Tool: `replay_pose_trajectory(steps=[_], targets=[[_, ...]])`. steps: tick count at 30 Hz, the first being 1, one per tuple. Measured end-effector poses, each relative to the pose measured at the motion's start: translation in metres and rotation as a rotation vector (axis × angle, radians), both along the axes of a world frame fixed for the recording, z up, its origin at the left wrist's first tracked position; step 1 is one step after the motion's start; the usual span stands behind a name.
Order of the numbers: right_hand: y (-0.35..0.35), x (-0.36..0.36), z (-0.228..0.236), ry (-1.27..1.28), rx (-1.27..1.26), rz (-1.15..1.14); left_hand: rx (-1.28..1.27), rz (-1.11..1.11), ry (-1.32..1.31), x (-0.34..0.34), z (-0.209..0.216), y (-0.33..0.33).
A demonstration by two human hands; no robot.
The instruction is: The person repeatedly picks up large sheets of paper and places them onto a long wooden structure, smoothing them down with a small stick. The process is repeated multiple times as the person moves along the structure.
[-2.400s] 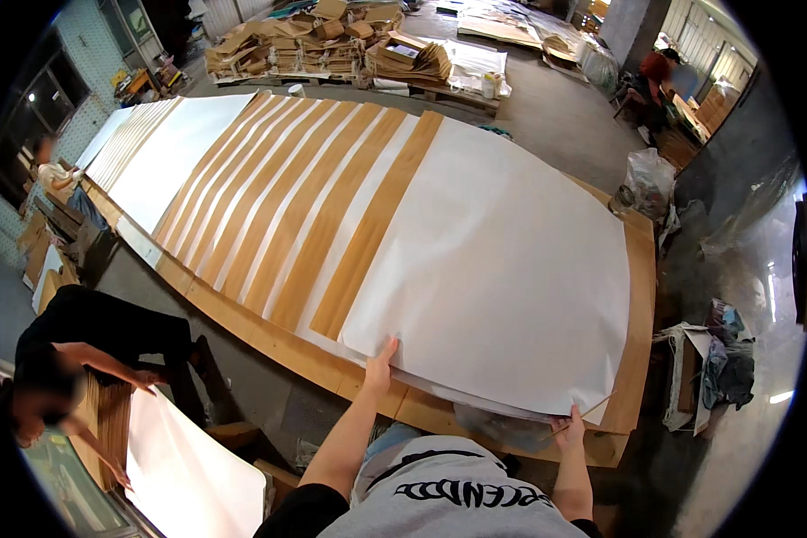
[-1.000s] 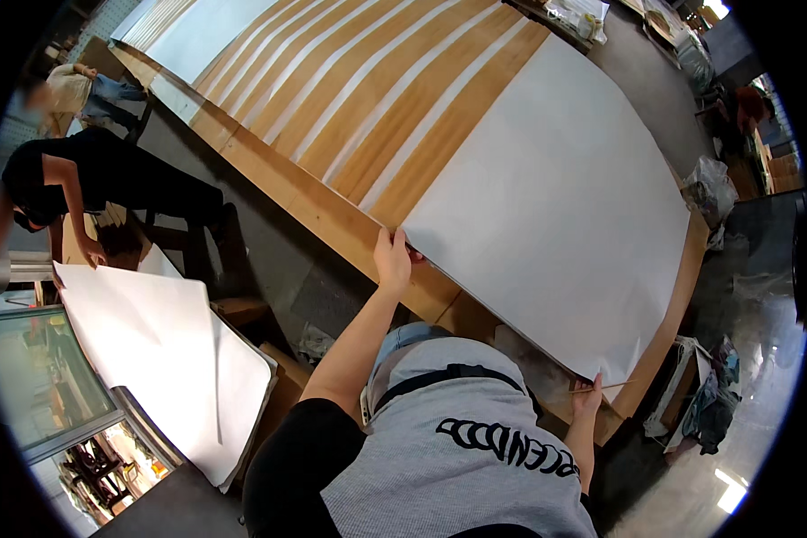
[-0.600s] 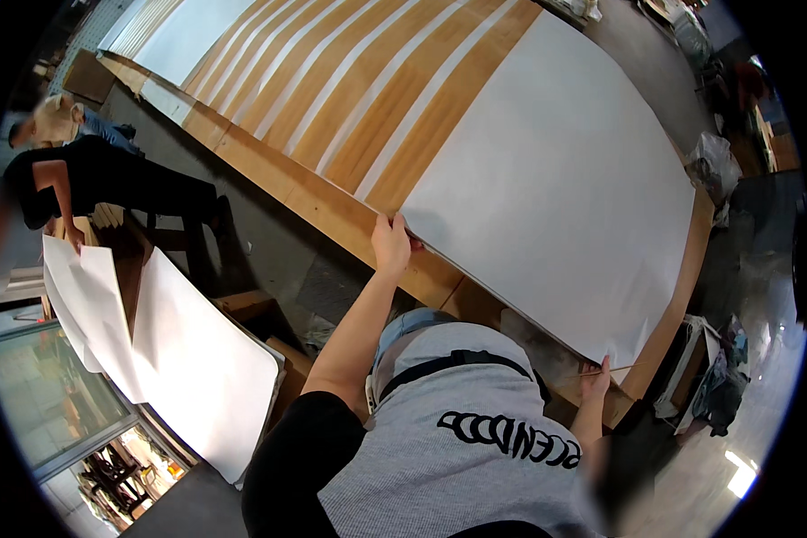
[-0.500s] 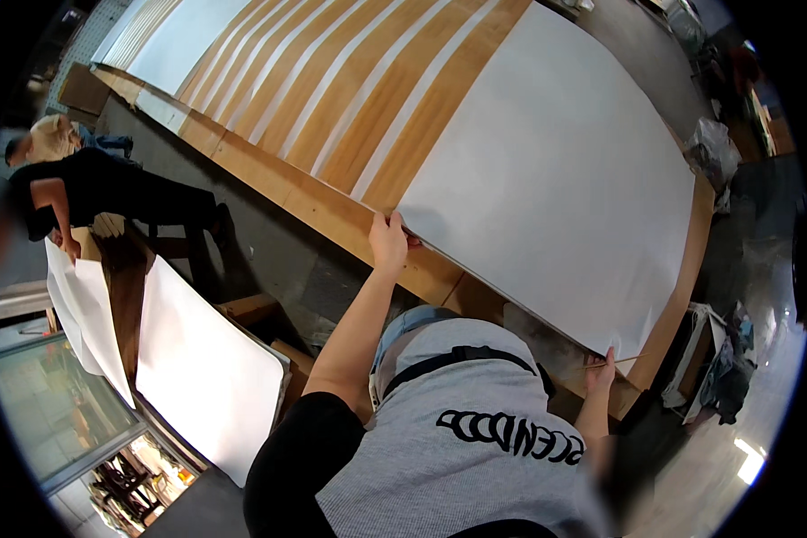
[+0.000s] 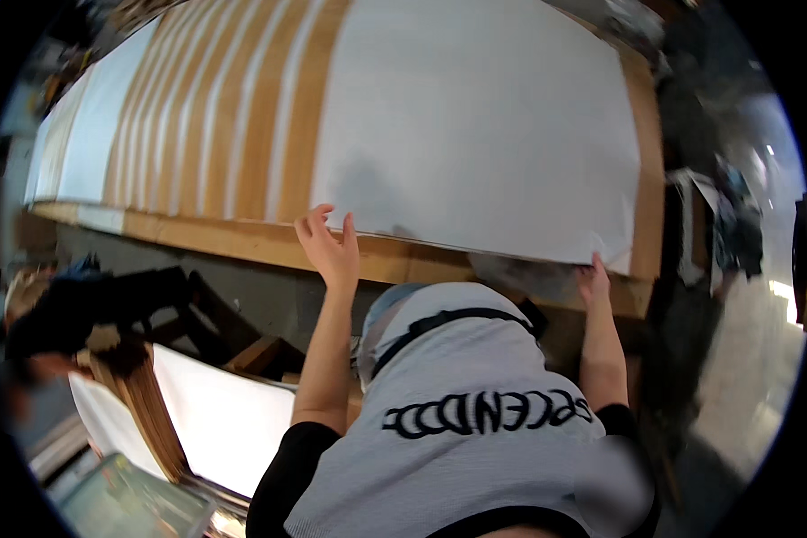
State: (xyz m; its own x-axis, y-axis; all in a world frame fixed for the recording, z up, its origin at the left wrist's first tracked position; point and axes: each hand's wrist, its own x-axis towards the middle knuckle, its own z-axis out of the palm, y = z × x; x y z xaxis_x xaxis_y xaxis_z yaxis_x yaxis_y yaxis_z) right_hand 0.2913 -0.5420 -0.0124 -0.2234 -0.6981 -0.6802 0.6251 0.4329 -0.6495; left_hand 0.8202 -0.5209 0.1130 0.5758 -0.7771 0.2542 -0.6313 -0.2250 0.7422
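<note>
A large white sheet (image 5: pixel 475 117) lies on a wood-coloured table or board stack in front of me. My left hand (image 5: pixel 330 255) is raised at the sheet's near edge, left of its middle, with thumb and fingers apart and nothing between them. At the near right corner, my right hand (image 5: pixel 594 280) pinches the sheet's edge, one finger on top; its other fingers are partly hidden. Left of the sheet, brown bands (image 5: pixel 258 117) alternate with narrow white strips, and another white area (image 5: pixel 108 117) lies beyond them.
A wooden ledge (image 5: pixel 403 260) runs below the sheet's near edge. On the left, a person in dark clothes (image 5: pixel 108 309) bends beside more white sheets (image 5: pixel 220 417) and a wooden piece (image 5: pixel 134 394). Dark cloth or plastic (image 5: pixel 737 224) hangs on a white stand at right.
My left hand has let go of the sheet's edge and opened. My right hand stays at the corner; the thin stick by it no longer shows. The view has turned.
</note>
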Motion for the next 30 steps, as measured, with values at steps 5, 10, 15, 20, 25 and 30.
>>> replay_pose_trajectory(steps=[5, 10, 15, 20, 25, 30], targets=[[-0.004, 0.012, 0.014, 0.000, -0.001, -0.004, 0.071, -0.720, -0.176, -0.039, -0.001, -0.021], [0.002, 0.018, 0.022, -0.049, -0.003, -0.027, 0.142, -0.733, -0.101, -0.046, -0.010, -0.024], [0.006, 0.017, 0.008, -0.067, -0.019, -0.016, 0.179, -0.727, -0.143, -0.050, -0.012, -0.025], [0.007, 0.014, 0.009, -0.133, -0.036, -0.009, 0.226, -0.709, -0.163, -0.057, -0.012, -0.025], [0.007, 0.014, 0.033, -0.067, 0.063, 0.093, 0.313, -0.702, -0.201, -0.065, -0.007, -0.026], [0.023, -0.018, 0.022, -0.079, 0.084, 0.333, 0.374, -0.650, -0.158, -0.088, 0.000, -0.022]])
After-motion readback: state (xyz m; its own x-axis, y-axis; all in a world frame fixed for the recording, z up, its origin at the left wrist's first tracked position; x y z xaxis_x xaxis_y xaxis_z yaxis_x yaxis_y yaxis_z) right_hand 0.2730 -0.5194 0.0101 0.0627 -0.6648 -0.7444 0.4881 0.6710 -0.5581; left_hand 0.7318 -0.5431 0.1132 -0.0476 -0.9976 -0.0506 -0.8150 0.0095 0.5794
